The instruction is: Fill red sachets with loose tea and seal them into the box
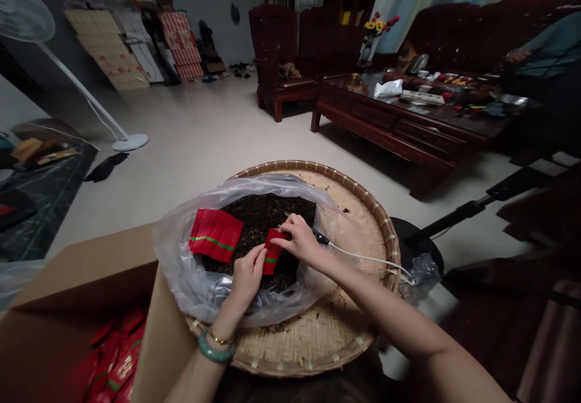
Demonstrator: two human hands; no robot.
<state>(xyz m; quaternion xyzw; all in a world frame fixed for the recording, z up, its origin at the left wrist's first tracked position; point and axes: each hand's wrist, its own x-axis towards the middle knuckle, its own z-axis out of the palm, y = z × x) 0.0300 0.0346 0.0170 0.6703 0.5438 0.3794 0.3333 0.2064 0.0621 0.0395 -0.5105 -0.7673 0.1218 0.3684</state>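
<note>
My left hand [247, 275] and my right hand [298, 238] both pinch a small red packet with a green stripe [271, 253], held over a heap of dark loose tea leaves [263, 215]. The leaves lie in a clear plastic bag [181, 264] set on a round woven bamboo tray [363, 209]. A stack of the same red packets [215, 234] rests on the leaves to the left. A white cord [363, 256] runs from under my right hand across the tray. A green bangle is on my left wrist.
An open cardboard box [68, 312] at lower left holds several red packets [115, 360]. A white standing fan [129, 141] is at left. A dark wooden coffee table [408, 131] with clutter, chairs and a sofa stand at the back right.
</note>
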